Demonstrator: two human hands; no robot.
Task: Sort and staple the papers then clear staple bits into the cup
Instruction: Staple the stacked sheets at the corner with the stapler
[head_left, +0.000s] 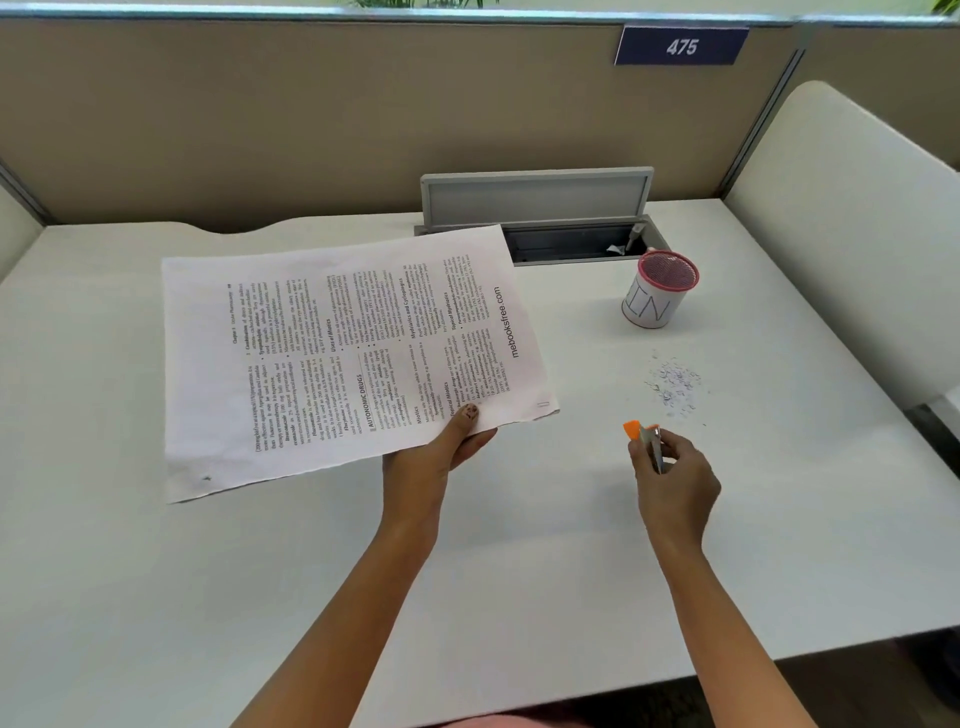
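Observation:
Printed white papers (343, 358) are held just above the white desk (519, 571), turned sideways. My left hand (447, 447) pinches their near edge, thumb on top. A staple shows at the papers' near right corner (543, 404). My right hand (675, 478) grips a small orange stapler (641, 434) to the right of the papers, its orange tip pointing up. A pile of small staple bits (675, 387) lies on the desk beyond my right hand. The cup (657, 291), a red mesh pot wrapped in white paper with letters on it, stands further back.
An open grey cable hatch (540, 208) sits in the desk behind the papers and cup. Beige partition walls (311, 130) close off the back, with a sign reading 475 (681, 47). A white panel (857, 234) rises at the right edge.

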